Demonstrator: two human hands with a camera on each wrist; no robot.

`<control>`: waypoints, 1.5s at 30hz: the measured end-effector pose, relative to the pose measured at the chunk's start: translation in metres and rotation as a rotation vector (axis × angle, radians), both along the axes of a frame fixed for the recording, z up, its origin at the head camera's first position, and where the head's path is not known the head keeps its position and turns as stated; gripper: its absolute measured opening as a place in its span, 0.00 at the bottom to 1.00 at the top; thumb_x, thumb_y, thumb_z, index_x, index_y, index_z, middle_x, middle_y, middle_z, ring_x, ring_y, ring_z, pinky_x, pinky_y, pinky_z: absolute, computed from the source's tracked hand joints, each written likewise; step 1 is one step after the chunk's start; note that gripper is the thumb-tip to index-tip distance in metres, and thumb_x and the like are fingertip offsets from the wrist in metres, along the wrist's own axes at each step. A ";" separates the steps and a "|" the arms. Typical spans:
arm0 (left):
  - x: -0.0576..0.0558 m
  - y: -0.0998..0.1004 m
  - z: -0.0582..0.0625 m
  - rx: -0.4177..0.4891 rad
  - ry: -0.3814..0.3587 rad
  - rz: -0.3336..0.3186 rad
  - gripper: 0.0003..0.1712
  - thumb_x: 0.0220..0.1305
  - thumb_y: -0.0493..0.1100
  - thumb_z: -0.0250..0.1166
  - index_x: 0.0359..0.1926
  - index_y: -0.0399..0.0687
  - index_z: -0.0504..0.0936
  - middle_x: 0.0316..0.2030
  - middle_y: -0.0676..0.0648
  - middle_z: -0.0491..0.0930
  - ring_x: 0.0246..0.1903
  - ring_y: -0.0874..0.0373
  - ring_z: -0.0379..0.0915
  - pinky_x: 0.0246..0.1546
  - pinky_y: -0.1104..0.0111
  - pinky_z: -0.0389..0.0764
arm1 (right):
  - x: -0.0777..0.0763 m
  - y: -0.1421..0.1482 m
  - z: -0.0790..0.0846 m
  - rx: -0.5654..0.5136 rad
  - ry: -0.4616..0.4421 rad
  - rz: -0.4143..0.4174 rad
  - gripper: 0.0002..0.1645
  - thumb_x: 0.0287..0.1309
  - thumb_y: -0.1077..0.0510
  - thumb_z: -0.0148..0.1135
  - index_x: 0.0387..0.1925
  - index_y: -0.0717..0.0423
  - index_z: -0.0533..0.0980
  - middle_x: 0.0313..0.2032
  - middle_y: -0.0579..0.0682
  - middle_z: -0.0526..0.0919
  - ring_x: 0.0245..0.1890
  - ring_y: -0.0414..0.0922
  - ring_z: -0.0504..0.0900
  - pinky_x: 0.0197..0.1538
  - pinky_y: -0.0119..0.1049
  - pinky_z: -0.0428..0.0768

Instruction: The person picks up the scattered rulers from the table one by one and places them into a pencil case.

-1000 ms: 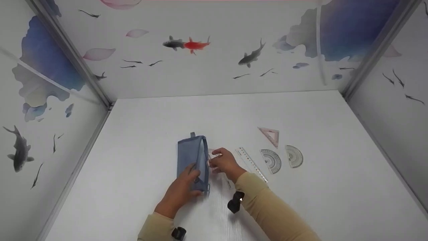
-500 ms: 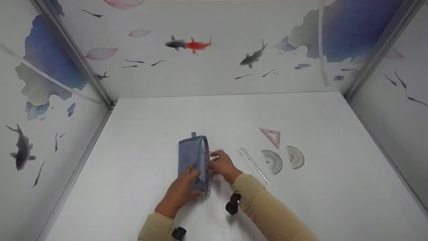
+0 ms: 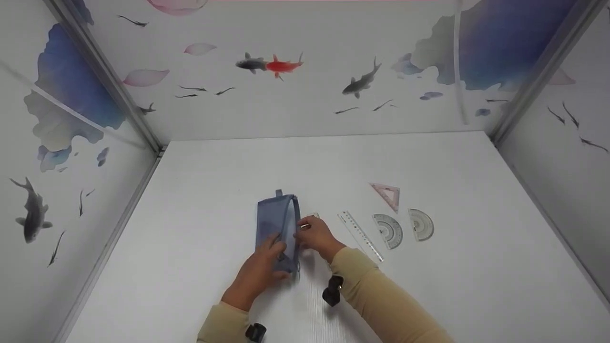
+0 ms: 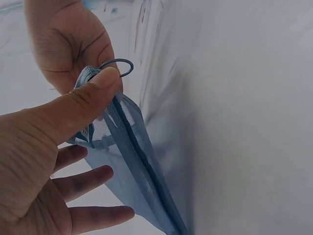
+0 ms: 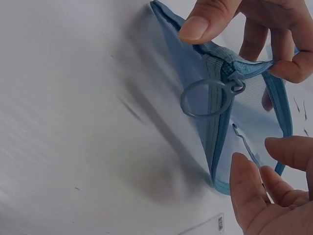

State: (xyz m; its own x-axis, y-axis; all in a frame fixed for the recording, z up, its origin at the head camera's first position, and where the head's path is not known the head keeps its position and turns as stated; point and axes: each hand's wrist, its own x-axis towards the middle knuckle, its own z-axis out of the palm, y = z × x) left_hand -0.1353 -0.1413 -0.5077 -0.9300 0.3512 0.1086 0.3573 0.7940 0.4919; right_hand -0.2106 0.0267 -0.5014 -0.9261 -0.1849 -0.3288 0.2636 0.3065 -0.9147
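A blue mesh zipper pouch point(image 3: 274, 221) stands on the table, its mouth facing right. My left hand point(image 3: 259, 264) grips its near end; in the left wrist view the thumb point(image 4: 93, 98) presses beside the zipper while the lower fingers point(image 4: 93, 181) spread apart. A ring-shaped zipper pull point(image 5: 208, 99) hangs at that end. At the mouth's right rim is my right hand point(image 3: 317, 236); in the right wrist view its fingers point(image 5: 244, 178) are apart by the opening, with no clear hold on anything. A thin line point(image 5: 244, 142) shows inside the mesh, its nature unclear.
To the right lie a clear ruler point(image 3: 361, 237), two protractors point(image 3: 388, 231) and a pinkish set square point(image 3: 388, 194). A clear piece with a small printed code point(image 5: 215, 224) lies near the right hand. Printed walls enclose the white table point(image 3: 214, 190).
The right hand has shifted slightly left, closer to the mouth of the pouch. My left hand keeps its grip, and the pouch has barely moved.
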 end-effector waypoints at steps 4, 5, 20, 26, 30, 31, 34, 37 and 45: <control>0.000 0.000 -0.001 0.001 0.021 -0.007 0.32 0.45 0.42 0.78 0.49 0.48 0.70 0.64 0.33 0.65 0.57 0.36 0.71 0.48 0.51 0.79 | 0.001 0.002 0.000 0.004 0.026 0.025 0.22 0.55 0.66 0.62 0.52 0.67 0.72 0.43 0.59 0.78 0.37 0.47 0.81 0.39 0.39 0.82; 0.000 0.000 -0.001 0.000 0.022 -0.007 0.32 0.46 0.43 0.78 0.49 0.48 0.70 0.64 0.33 0.65 0.57 0.37 0.71 0.48 0.51 0.79 | 0.001 0.003 0.000 0.008 0.030 0.028 0.22 0.55 0.66 0.62 0.52 0.67 0.73 0.43 0.59 0.78 0.37 0.47 0.80 0.39 0.39 0.82; 0.000 0.000 -0.002 0.018 0.014 -0.016 0.32 0.46 0.42 0.78 0.49 0.47 0.70 0.64 0.33 0.64 0.51 0.41 0.76 0.43 0.53 0.81 | 0.005 0.015 0.002 -0.044 0.111 0.044 0.23 0.54 0.68 0.57 0.53 0.70 0.71 0.37 0.56 0.80 0.37 0.48 0.81 0.42 0.46 0.83; 0.000 -0.001 -0.003 0.021 0.028 -0.019 0.31 0.46 0.43 0.77 0.49 0.48 0.69 0.64 0.34 0.65 0.51 0.42 0.76 0.43 0.53 0.80 | 0.006 0.023 0.003 0.005 0.161 0.071 0.21 0.57 0.67 0.60 0.53 0.68 0.71 0.38 0.54 0.79 0.37 0.44 0.78 0.40 0.39 0.83; 0.000 -0.001 -0.003 0.023 0.024 -0.015 0.31 0.46 0.44 0.77 0.48 0.48 0.69 0.64 0.34 0.65 0.54 0.39 0.73 0.45 0.52 0.80 | 0.009 0.029 0.004 0.041 0.230 0.092 0.21 0.58 0.66 0.60 0.53 0.67 0.71 0.39 0.56 0.79 0.40 0.47 0.80 0.38 0.38 0.82; 0.000 -0.001 -0.003 0.020 0.020 -0.013 0.31 0.46 0.44 0.78 0.47 0.48 0.69 0.64 0.33 0.65 0.55 0.39 0.73 0.45 0.52 0.80 | 0.010 0.030 0.005 0.046 0.246 0.095 0.21 0.58 0.67 0.60 0.53 0.67 0.71 0.40 0.56 0.79 0.41 0.48 0.80 0.38 0.38 0.82; 0.000 0.000 -0.002 0.012 0.009 -0.010 0.31 0.45 0.44 0.78 0.47 0.49 0.69 0.64 0.33 0.65 0.57 0.37 0.70 0.47 0.50 0.79 | 0.011 0.033 0.007 0.072 0.288 0.094 0.20 0.59 0.67 0.61 0.53 0.66 0.72 0.42 0.57 0.79 0.43 0.51 0.81 0.40 0.39 0.81; 0.000 0.001 -0.002 0.003 0.006 -0.007 0.31 0.45 0.44 0.78 0.47 0.49 0.69 0.64 0.32 0.65 0.59 0.36 0.69 0.49 0.49 0.78 | 0.012 0.035 0.008 0.117 0.314 0.091 0.20 0.59 0.66 0.61 0.54 0.64 0.72 0.43 0.57 0.79 0.45 0.51 0.80 0.45 0.42 0.81; 0.000 0.001 -0.003 0.000 0.007 0.006 0.32 0.44 0.43 0.79 0.48 0.48 0.70 0.64 0.32 0.65 0.57 0.36 0.71 0.47 0.50 0.79 | 0.014 0.043 0.016 0.211 0.382 0.130 0.18 0.60 0.64 0.62 0.52 0.59 0.73 0.46 0.58 0.79 0.46 0.49 0.79 0.49 0.45 0.79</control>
